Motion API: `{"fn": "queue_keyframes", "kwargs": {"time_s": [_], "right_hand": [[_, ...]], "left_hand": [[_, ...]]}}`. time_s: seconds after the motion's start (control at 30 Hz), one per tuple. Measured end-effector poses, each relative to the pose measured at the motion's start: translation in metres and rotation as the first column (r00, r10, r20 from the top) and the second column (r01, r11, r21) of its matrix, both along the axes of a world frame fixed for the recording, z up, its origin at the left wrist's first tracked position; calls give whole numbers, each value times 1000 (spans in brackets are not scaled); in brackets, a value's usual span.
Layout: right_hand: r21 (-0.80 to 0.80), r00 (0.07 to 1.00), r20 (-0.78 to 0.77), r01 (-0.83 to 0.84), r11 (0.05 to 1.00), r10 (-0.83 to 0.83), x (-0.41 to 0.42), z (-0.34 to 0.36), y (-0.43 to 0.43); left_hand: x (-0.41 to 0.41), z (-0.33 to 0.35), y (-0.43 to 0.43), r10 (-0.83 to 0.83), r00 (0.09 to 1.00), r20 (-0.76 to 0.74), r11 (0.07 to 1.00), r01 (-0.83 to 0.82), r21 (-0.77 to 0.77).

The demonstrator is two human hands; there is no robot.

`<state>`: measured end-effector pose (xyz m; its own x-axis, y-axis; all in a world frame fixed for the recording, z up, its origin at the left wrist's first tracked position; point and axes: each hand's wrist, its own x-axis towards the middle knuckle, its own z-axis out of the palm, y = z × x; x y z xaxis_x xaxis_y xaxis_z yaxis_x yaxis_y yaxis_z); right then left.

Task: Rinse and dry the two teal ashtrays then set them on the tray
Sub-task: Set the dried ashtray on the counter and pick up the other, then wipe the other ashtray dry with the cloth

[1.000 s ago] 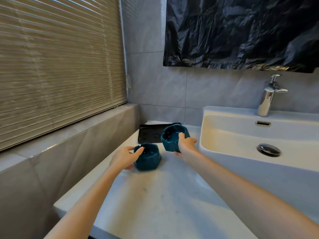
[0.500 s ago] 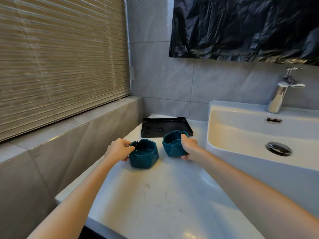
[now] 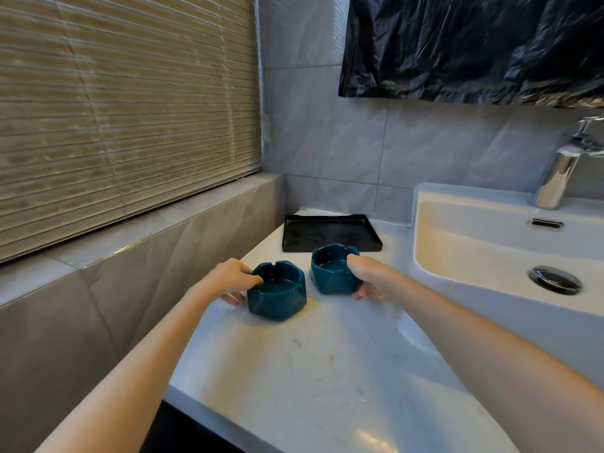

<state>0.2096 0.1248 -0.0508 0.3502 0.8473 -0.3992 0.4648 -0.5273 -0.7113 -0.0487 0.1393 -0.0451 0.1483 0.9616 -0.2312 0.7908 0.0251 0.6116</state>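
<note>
Two teal faceted ashtrays stand on the white counter (image 3: 310, 371). The left ashtray (image 3: 277, 294) is gripped at its left rim by my left hand (image 3: 228, 279), thumb over the rim. My right hand (image 3: 369, 276) holds the right ashtray (image 3: 331, 271) by its right side, thumb on the rim and fingers under its lower edge. That ashtray sits just in front of the black rectangular tray (image 3: 330, 233), which lies at the back of the counter with nothing on it.
A white basin (image 3: 490, 246) with a metal drain plug (image 3: 555, 278) fills the right side, and a chrome tap (image 3: 562, 171) stands behind it. A grey tiled ledge (image 3: 137, 233) under window blinds runs along the left. Black plastic sheeting (image 3: 474, 44) hangs on the wall.
The right ashtray, lifted and tilted a second ago, has come down onto the counter in front of the tray. My left hand has closed on the left ashtray's rim.
</note>
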Motion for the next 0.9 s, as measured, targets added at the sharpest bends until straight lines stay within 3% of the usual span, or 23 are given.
{"fn": "queue_keyframes", "kwargs": {"time_s": [0.17, 0.27, 0.33, 0.37, 0.43, 0.5, 0.53, 0.57, 0.63, 0.73, 0.83, 0.9], "right_hand": [[-134, 977, 170, -104, 986, 126, -1, 15, 1], [-150, 976, 166, -117, 982, 141, -2, 17, 1], [-120, 936, 292, -168, 979, 196, -5, 18, -3], [-69, 876, 439, -190, 979, 201, -6, 19, -6], [107, 667, 735, -292, 950, 122, -13, 21, -14], [262, 499, 867, -439, 860, -9, -30, 27, -26], [292, 465, 885, -495, 818, -34, -39, 29, -32], [298, 472, 882, -533, 792, -13, -48, 28, -35], [238, 579, 800, -548, 802, 158, -61, 25, -39], [35, 740, 482, -552, 833, 470, -74, 19, -38], [-31, 855, 159, -496, 868, 494, -79, 19, -42], [13, 882, 89, -466, 884, 464, -80, 24, -47]], "left_hand": [[5, 3, 2, 48, 998, -38, 998, -50, -38], [8, 5, 3, 33, 998, -53, 998, -35, -45], [9, 4, 1, 27, 998, -64, 999, -29, -24], [10, 3, 0, 28, 997, -66, 1000, -28, -8], [10, 1, -3, 33, 998, -62, 999, -31, 23], [9, -1, -6, 44, 998, -52, 998, -41, 57], [8, -2, -7, 48, 998, -50, 996, -44, 80], [7, -3, -9, 53, 997, -54, 993, -47, 107], [6, -4, -13, 65, 996, -69, 983, -52, 173], [4, -6, -23, 68, 995, -73, 963, -46, 266], [2, -8, -33, 40, 996, -75, 920, -7, 393], [3, -2, -41, 23, 997, -77, 869, 18, 494]]}}
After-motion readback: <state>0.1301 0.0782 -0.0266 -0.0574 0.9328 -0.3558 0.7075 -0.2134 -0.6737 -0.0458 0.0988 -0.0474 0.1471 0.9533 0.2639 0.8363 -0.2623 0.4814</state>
